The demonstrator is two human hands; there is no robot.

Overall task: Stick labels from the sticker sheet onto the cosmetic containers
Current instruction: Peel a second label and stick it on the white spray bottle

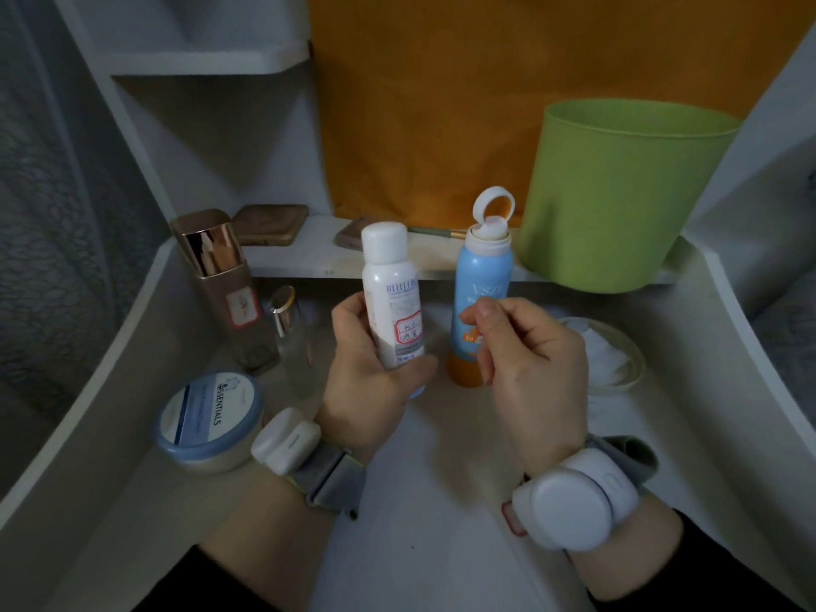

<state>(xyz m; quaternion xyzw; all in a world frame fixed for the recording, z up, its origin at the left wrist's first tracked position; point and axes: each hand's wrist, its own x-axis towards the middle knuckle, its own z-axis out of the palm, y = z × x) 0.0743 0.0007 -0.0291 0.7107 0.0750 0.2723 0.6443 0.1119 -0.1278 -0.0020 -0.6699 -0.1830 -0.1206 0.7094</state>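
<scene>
My left hand (371, 382) grips a white spray bottle (391, 284) upright above the table; a red-bordered label (408, 331) with handwriting is stuck on its front. My right hand (525, 360) hovers just right of it with curled fingers, thumb and forefinger pinched together; whether a label sits between them I cannot tell. Behind my right hand stands a blue and orange spray bottle (481, 276) with its white flip cap open. A brown bottle (229, 293) with a rose-gold cap at the left carries a red-bordered label (242, 307). The sticker sheet is not in view.
A round jar (209, 419) with a blue-rimmed lid sits at the front left, a small clear glass bottle (293, 333) beside the brown one. A green bucket (622, 196) stands at the back right, a dish with white pads (609, 355) on the right. Compacts lie on the rear ledge (309, 258).
</scene>
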